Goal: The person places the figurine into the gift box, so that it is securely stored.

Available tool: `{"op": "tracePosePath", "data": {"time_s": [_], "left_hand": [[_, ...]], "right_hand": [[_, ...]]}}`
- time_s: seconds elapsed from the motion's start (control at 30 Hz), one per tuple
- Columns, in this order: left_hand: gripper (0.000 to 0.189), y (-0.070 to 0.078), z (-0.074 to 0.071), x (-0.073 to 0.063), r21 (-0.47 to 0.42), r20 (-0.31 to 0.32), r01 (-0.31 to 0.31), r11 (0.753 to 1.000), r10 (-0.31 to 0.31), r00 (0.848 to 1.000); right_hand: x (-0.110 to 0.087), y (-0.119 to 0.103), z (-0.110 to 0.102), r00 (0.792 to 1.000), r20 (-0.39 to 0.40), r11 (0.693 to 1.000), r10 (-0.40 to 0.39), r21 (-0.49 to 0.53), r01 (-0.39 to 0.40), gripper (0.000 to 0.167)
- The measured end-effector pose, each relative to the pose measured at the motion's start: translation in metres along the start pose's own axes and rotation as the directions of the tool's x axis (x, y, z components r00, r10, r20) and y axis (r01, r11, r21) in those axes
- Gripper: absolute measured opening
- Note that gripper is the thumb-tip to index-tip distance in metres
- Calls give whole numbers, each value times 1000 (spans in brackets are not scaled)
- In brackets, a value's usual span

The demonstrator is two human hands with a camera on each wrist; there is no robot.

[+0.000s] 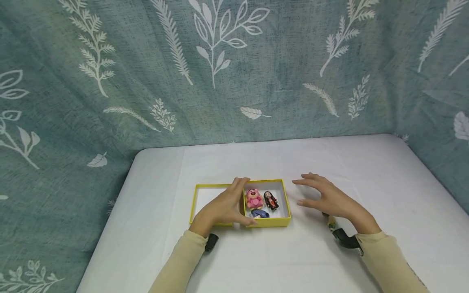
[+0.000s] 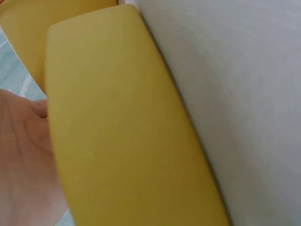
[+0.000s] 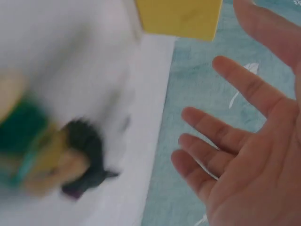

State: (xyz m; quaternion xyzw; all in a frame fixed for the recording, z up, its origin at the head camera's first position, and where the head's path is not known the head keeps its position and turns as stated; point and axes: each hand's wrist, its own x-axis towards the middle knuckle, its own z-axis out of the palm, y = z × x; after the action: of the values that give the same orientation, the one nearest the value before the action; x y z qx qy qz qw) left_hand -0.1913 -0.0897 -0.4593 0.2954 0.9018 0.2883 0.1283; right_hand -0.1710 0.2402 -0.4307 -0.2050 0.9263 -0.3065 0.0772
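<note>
A yellow-edged box [image 1: 271, 222] with a white inside stands mid-table. In it lie a pink bear figurine [image 1: 254, 199], a long-haired figurine in dark clothes [image 1: 271, 201] and a blue figurine [image 1: 259, 213]. My left hand [image 1: 223, 205] grips the box at its left side, thumb at the front wall and fingers at the back rim. Apart from the box, to its right, my right hand [image 1: 327, 197] hovers with fingers spread, holding nothing. Below its wrist lies a dark-haired figurine in green and yellow [image 3: 84, 155], blurred in the right wrist view and mostly hidden in the head view.
Left of the box lies a second yellow-edged white tray [image 1: 210, 194], partly covered by my left hand. Both rest on a white-covered table [image 1: 154, 203]. A green leaf-patterned curtain [image 1: 234, 97] hangs behind and along the sides.
</note>
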Motion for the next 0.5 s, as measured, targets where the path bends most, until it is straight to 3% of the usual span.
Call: {"op": "tracePosePath", "data": {"time_s": [0.27,0.5], "left_hand": [[123,1,1,1,19,-13,-14,1000,14,1000],[124,1,1,1,18,-13,-6,1000,6,1000]], "right_hand": [[-20,27,0,998,61,999,-26,-20,28,70],[-36,44,0,998,48,999,-27,-16,28,69]]}}
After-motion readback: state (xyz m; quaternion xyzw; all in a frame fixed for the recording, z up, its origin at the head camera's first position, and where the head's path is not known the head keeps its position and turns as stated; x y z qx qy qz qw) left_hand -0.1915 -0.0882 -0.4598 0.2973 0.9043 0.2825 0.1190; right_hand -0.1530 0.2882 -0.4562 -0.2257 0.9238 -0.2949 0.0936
